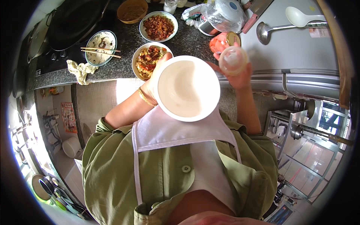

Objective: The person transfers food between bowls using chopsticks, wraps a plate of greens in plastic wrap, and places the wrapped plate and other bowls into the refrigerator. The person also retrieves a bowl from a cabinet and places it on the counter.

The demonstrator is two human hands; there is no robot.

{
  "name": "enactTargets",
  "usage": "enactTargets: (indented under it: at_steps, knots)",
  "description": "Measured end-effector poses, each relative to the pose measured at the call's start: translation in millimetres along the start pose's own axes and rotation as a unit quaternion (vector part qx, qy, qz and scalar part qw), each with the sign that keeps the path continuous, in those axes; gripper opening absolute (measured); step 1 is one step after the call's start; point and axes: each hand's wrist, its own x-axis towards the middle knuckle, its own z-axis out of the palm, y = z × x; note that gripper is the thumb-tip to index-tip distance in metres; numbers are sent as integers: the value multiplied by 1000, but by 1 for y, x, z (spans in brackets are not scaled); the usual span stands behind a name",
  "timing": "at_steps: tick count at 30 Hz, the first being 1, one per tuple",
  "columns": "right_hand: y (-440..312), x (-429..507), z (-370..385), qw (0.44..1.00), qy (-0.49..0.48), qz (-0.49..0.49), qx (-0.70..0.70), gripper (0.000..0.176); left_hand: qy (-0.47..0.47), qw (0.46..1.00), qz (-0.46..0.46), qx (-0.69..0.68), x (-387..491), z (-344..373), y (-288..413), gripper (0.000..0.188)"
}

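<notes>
In my left hand (153, 81), a white round bowl or tub (180, 90) is raised close to the camera. Its pale inside shows nothing in it, and the thumb lies along its outer side. My right hand (241, 77) grips a small translucent round container or lid (233, 60), blurred by motion. Just beyond that stands a jar of pinkish pieces (218, 42) with a gold lid (233, 38). Partly covered by my left hand and the white bowl is a bowl of noodles (144, 63) on the counter.
A bowl of chopped reddish food (159, 27) sits behind the noodles. Chopsticks (101, 50) lie across a soiled bowl (98, 42), near a crumpled cloth (80, 71) at the counter edge. Right are a cleaver (257, 14), a metal ladle (263, 33) and a white spoon (299, 17).
</notes>
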Motion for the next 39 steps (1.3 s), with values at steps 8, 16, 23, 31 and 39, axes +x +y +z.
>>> enactTargets:
  at_steps: [8, 16, 23, 31, 39]
  knots:
    - [83, 23, -72, 722, 34, -98, -684, 100, -37, 905, 66, 419, -20, 148, -13, 116]
    - [119, 53, -82, 579, 47, -80, -810, 101, 16, 955, 137, 264, -36, 171, -44, 99]
    - [129, 69, -92, 576, 7, -32, -817, 95, -72, 912, 277, 294, -46, 124, -32, 101]
    - [135, 105, -58, 594, 15, -233, -770, 70, 71, 851, 520, -21, -131, 4, -57, 64]
    - [206, 284, 84, 956, 154, 231, -91, 48, 178, 768, 608, -93, -159, -28, -70, 65]
